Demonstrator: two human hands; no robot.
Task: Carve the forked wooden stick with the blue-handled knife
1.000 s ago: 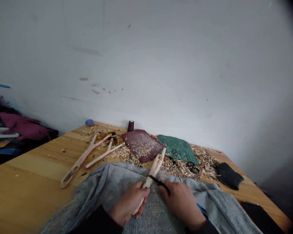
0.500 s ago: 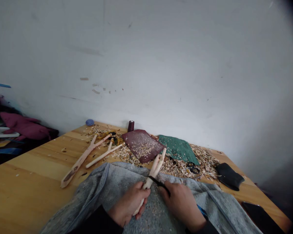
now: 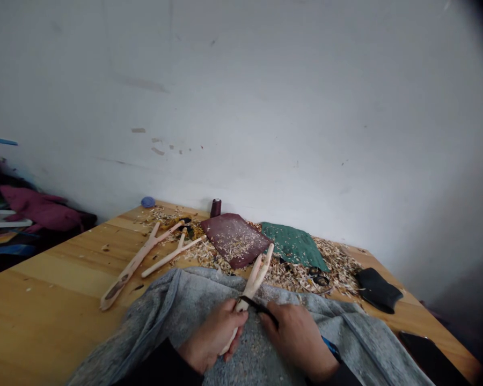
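My left hand (image 3: 219, 329) is closed around the lower end of a pale, peeled forked stick (image 3: 255, 279), which slants up and away with its two prongs at the far end. In my right hand (image 3: 295, 332) is a dark, narrow-bladed carving knife (image 3: 255, 304). Its blade lies across the stick just above my left thumb, below the fork. Most of the knife's handle is hidden by my fingers. Beneath both hands spreads a grey cloth (image 3: 193, 292), dusted with fine shavings.
Two more forked sticks, a larger one (image 3: 131, 268) and a smaller one (image 3: 171, 260), lie on the wooden table (image 3: 44, 305). Wood shavings (image 3: 338, 262) surround maroon (image 3: 231, 233) and green sheets (image 3: 292, 244). A thread spool (image 3: 216, 208), black pad (image 3: 378, 290) and phone (image 3: 430, 356) are also there.
The knife blade has slid a short way down the stick toward my left hand, and my right hand has shifted slightly with it. My left hand and the stick are almost still.
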